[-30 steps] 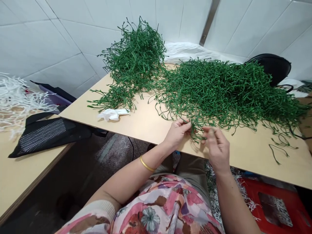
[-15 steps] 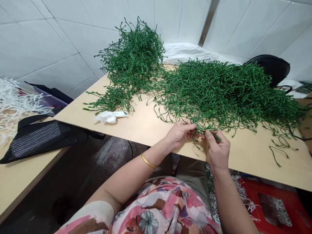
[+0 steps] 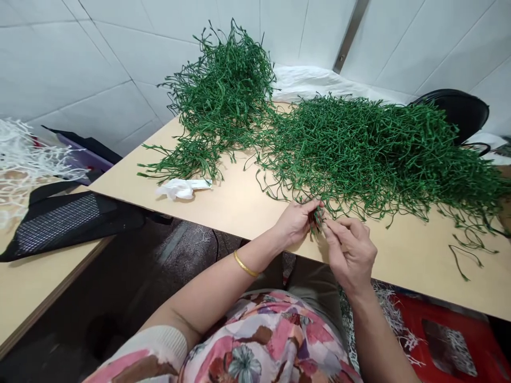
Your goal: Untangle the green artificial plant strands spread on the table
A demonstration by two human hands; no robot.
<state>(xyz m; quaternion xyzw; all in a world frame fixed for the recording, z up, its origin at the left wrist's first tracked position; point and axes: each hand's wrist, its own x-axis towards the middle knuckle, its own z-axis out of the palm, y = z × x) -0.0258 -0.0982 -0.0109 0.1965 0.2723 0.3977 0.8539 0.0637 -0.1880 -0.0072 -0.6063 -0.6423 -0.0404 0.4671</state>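
Pinching wiry green stems (image 3: 317, 217) with left hand (image 3: 296, 223) and right hand (image 3: 350, 251), fingers closed narrowly on them, beside tangled mass (image 3: 359, 154).

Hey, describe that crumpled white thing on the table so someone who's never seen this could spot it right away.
On the pale wooden tabletop, find the two heaps of green wiry stems. Just below the smaller, left-hand heap, toward the table's front edge, lies a crumpled white tissue. It is the one white scrap against all that green.
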